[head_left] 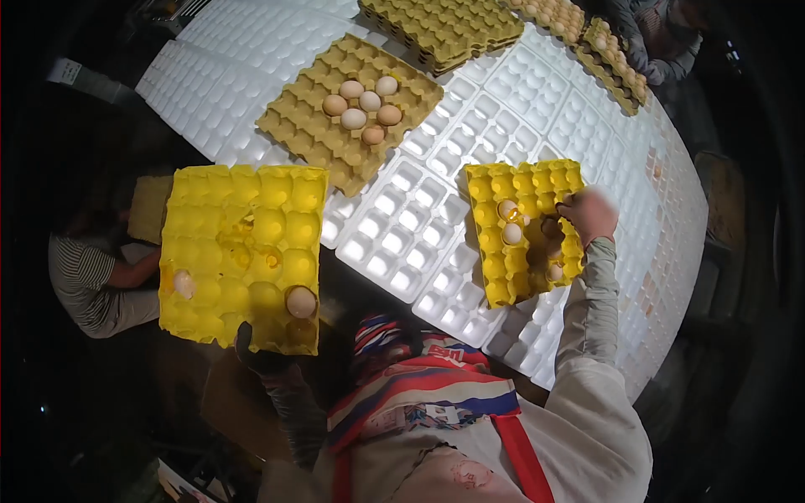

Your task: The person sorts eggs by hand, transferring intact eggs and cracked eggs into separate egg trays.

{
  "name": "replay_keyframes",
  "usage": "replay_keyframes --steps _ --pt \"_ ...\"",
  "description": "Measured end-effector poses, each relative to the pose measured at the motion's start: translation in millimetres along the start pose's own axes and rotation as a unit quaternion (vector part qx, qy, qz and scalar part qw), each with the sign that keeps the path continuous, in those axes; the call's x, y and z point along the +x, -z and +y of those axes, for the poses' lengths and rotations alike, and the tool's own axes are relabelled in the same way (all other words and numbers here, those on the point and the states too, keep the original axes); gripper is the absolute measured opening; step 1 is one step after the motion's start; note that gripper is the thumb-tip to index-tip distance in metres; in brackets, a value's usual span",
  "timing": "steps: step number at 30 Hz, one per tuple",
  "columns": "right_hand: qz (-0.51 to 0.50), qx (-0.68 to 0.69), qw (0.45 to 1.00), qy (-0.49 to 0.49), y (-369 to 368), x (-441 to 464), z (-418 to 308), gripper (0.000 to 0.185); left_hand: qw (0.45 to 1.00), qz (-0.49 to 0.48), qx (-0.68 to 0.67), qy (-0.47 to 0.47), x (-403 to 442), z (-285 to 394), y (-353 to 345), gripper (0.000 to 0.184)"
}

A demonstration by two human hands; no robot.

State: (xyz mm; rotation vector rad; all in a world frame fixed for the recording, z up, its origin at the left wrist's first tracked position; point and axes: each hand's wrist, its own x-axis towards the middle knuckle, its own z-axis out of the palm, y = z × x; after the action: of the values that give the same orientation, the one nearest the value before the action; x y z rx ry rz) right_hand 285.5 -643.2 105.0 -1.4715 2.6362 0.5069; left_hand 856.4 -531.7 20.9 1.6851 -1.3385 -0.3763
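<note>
My left hand (256, 339), dark and partly hidden, is closed on the bottom edge of a yellow egg tray (201, 222). That tray bears two eggs, one at its left edge and one at lower right (301, 302), plus yolk smears. My right hand (592, 214) is at the right edge of a second yellow tray (497, 268), its fingertips curled and partly hidden over the cups. Several eggs lie in this tray; one (507, 210) is broken, with yolk showing.
A brown tray (293, 117) with several eggs lies on white moulded trays (402, 222). Stacked brown trays (457, 29) and egg-filled trays (553, 15) stand behind. One person (80, 277) sits at left, another (667, 42) is at upper right.
</note>
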Motion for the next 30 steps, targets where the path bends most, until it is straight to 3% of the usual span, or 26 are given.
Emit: replay_keyframes --steps 2,3,5,6,7,8,10,12,13,14,16,17,19,20,21,22,23,26,28,30 --pt "-0.026 0.142 0.989 0.025 -24.5 0.7 33.6 0.039 0.991 0.041 -0.098 0.084 -4.7 -7.2 6.7 0.036" --pt "-0.027 0.087 0.996 0.016 -16.8 -5.7 33.2 0.040 0.969 0.066 -0.183 0.152 -6.5 -8.0 5.7 0.038" --pt "0.019 0.103 0.994 -0.014 -1.1 -11.1 20.1 0.039 0.899 0.085 -0.312 0.294 -13.5 -5.9 0.8 0.031" --pt "0.043 0.121 0.992 -0.015 1.4 -8.2 6.2 0.039 0.918 0.034 -0.293 0.264 -13.5 -8.6 0.9 0.031" --pt "0.121 0.196 0.972 0.054 -11.8 1.3 -2.0 0.040 0.937 0.014 -0.262 0.232 -12.0 -13.1 1.1 0.032" --pt "0.084 0.343 0.930 0.101 -4.6 3.1 -31.9 0.040 0.953 -0.004 -0.230 0.198 -10.4 -17.3 1.4 0.034" --pt "-0.007 0.606 0.776 0.177 11.1 -7.3 -98.3 0.040 0.989 -0.027 -0.117 0.090 -6.7 -15.7 -3.0 0.037" --pt "0.033 0.590 0.734 0.334 14.4 -15.3 -176.5 0.046 0.911 0.022 -0.350 0.219 7.5 7.8 -13.0 0.036" --pt "0.018 0.548 0.751 0.367 17.9 -20.5 -210.7 0.049 0.842 0.041 -0.461 0.278 10.8 20.2 -16.3 0.035" --pt "0.003 0.504 0.767 0.398 20.0 -23.0 -240.1 0.051 0.839 0.044 -0.458 0.291 11.8 33.8 -17.0 0.035" --pt "0.113 0.347 0.818 0.444 -5.9 -12.3 -290.4 0.052 0.830 0.047 -0.453 0.320 15.5 50.9 -16.0 0.035" --pt "0.110 0.334 0.831 0.431 -1.1 -12.8 -299.8 0.052 0.912 -0.003 -0.328 0.244 12.3 41.2 -13.9 0.034" --pt "0.108 0.304 0.857 0.402 10.8 -9.8 -315.0 0.053 0.977 0.029 -0.190 0.091 -30.9 -47.8 -1.7 0.037" --pt "0.118 0.346 0.843 0.395 15.2 -7.0 -326.3 0.052 0.992 0.041 -0.117 0.014 -41.7 -76.2 3.3 0.040" --pt "0.128 0.384 0.832 0.381 18.9 -1.7 -337.9 0.052 1.000 0.012 -0.015 0.017 -32.5 -30.9 3.6 0.039" --pt "0.150 0.480 0.778 0.377 17.4 6.0 -354.0 0.051 0.996 -0.017 0.088 0.014 -21.3 16.5 2.7 0.038" --pt "0.147 0.508 0.757 0.385 22.6 10.8 -364.2 0.049 0.975 0.051 0.210 -0.047 -27.7 30.3 -1.6 0.043" --pt "0.260 0.419 0.746 0.448 -0.1 25.1 -382.7 0.041 0.998 0.021 -0.005 0.051 -16.4 42.6 -1.5 0.042" --pt "0.315 0.461 0.721 0.410 6.5 -2.7 -347.4 0.040 0.970 -0.001 -0.209 0.126 7.4 33.4 -15.4 0.042" --pt "0.238 0.551 0.720 0.348 7.3 -42.3 -286.8 0.038 0.935 -0.030 -0.315 0.162 25.6 38.0 -28.4 0.041"
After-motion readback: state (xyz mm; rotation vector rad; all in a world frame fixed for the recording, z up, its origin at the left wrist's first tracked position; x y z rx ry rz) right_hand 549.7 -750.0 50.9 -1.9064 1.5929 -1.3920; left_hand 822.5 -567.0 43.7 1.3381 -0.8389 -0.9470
